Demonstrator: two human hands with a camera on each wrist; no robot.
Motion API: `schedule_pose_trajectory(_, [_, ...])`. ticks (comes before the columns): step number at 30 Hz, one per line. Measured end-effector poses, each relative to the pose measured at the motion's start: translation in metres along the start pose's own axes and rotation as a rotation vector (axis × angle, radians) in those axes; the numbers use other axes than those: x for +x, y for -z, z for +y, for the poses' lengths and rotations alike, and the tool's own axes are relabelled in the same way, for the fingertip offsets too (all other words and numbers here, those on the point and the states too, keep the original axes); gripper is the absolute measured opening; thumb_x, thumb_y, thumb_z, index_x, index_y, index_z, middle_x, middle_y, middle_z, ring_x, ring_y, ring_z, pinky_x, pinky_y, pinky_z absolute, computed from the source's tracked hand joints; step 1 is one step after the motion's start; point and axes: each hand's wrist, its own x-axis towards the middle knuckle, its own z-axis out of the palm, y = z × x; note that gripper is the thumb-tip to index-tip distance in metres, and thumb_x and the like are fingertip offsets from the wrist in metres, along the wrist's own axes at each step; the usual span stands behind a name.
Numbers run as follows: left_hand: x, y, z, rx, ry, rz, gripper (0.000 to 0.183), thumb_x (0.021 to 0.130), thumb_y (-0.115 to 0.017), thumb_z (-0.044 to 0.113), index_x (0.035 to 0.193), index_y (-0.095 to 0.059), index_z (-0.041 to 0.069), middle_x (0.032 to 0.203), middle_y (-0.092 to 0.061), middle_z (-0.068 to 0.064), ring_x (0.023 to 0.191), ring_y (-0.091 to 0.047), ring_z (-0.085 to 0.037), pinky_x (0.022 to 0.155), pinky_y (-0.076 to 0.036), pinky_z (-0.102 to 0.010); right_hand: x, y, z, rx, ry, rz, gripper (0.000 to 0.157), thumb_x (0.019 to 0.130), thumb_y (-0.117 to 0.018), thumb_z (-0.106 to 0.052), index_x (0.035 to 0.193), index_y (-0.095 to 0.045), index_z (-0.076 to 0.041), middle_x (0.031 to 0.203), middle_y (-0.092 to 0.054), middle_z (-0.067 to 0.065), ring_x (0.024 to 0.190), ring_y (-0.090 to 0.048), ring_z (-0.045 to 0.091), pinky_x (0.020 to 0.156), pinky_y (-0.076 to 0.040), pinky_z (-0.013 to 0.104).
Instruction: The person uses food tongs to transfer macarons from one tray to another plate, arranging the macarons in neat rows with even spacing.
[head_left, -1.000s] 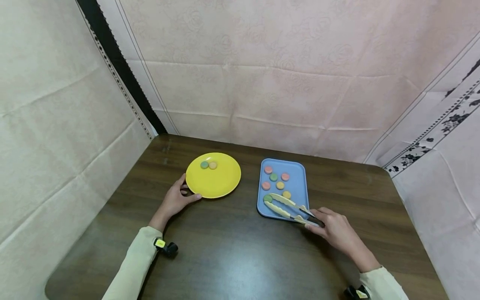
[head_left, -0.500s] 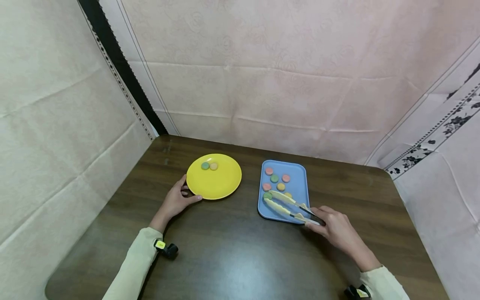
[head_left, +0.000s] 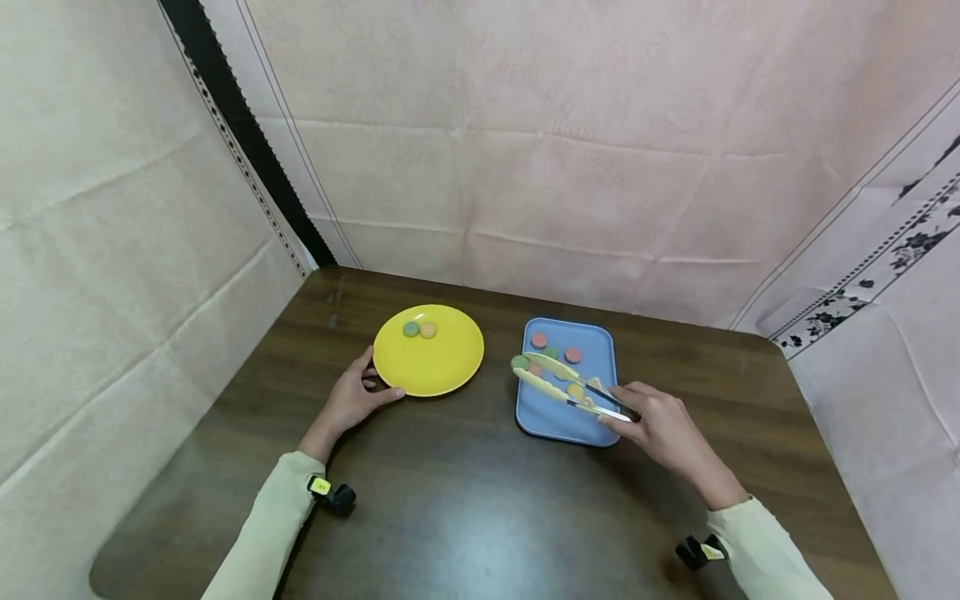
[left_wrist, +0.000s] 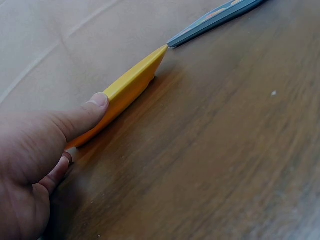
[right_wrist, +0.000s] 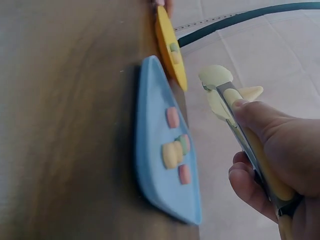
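Note:
My left hand [head_left: 348, 407] holds the left rim of a yellow plate [head_left: 427, 371], thumb along the near edge, fingers further round. A green macaron-like disc [head_left: 410, 329] and a pale yellow one [head_left: 427, 331] sit together near the plate's far side. In my right hand [head_left: 663, 429] are tongs [head_left: 542, 386] with cream-coloured ends. A green macaron-like disc [head_left: 520, 362] is between their tips, above the left edge of a blue tray [head_left: 558, 427]. On the tray lie several pink, green and yellow discs, partly hidden by the tongs in the head view.
The plate and tray stand side by side on a dark wooden table [head_left: 450, 500], with a gap between them. Pale cloth [head_left: 562, 208] hangs behind the table and on both sides. Each wrist wears a small black camera [head_left: 341, 500].
The tongs and right hand have lifted and moved away from me, taking the green disc from the tray's lower left part to its left edge. The left hand stays at the plate.

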Motion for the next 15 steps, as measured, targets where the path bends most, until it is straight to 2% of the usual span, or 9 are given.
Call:
schedule_pose_trajectory(5, [0.000, 0.000, -0.001, 0.005, -0.001, 0.001, 0.116, 0.082, -0.086, 0.046, 0.165, -0.014, 0.007, 0.151, -0.044, -0.021, 0.124, -0.055, -0.036, 0.104, -0.048, -0.053, 0.015, 0.004, -0.004, 0.033, 0.006, 0.000, 0.054, 0.090, -0.080, -0.035, 0.129, -0.070, 0.000, 0.111, -0.071, 0.010, 0.086, -0.064, 0.018, 0.070, -0.056, 0.036])
schedule_pose_trajectory(10, [0.001, -0.001, -0.002, 0.010, -0.003, 0.005, 0.116, 0.082, -0.086, 0.046, 0.165, -0.014, 0.007, 0.151, -0.043, -0.021, 0.125, -0.054, -0.036, 0.104, -0.048, -0.053, 0.030, 0.007, -0.008, 0.038, 0.013, -0.016, 0.057, 0.092, -0.078, -0.040, 0.131, -0.069, 0.001, 0.116, -0.071, 0.014, 0.086, -0.063, 0.019, 0.070, -0.056, 0.035])
schedule_pose_trajectory(15, [0.001, 0.000, -0.001, 0.015, -0.004, 0.007, 0.116, 0.082, -0.086, 0.046, 0.165, -0.014, 0.007, 0.151, -0.044, -0.021, 0.124, -0.055, -0.036, 0.104, -0.048, -0.053, 0.045, 0.009, -0.012, 0.034, 0.028, -0.018, 0.055, 0.092, -0.078, -0.036, 0.132, -0.068, 0.000, 0.114, -0.071, 0.012, 0.085, -0.062, 0.018, 0.071, -0.056, 0.035])
